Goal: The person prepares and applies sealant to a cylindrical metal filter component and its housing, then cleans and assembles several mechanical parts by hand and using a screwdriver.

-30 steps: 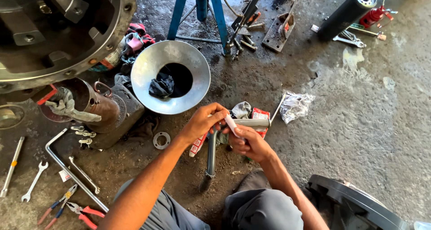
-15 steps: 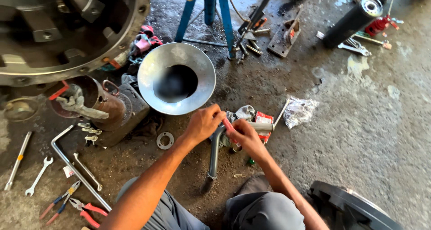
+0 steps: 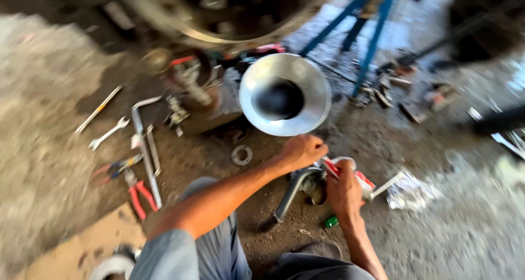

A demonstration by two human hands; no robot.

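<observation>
I crouch over a dirty concrete floor. My left hand (image 3: 302, 150) is closed around the near end of a red-and-white tube (image 3: 358, 179) lying low over the floor. My right hand (image 3: 344, 191) grips the same tube further along, fingers wrapped over it. Just under both hands lies a dark grey metal pipe part (image 3: 290, 195) with a rounded end. A small green cap (image 3: 331, 221) rests on the floor by my right wrist. The frame is blurred by head motion.
A large shiny metal funnel-shaped bowl (image 3: 285, 94) stands behind my hands. A metal ring (image 3: 241, 155), red-handled pliers (image 3: 140, 195), wrenches (image 3: 108, 133) and a bent bar (image 3: 143, 149) lie at left. Crumpled plastic wrap (image 3: 410, 192) at right; blue stand legs (image 3: 372, 39); big round housing (image 3: 229, 12) at top.
The view has swung left and blurred, so the funnel bowl and my hands now sit more to the right. Both hands keep their hold on the tube.
</observation>
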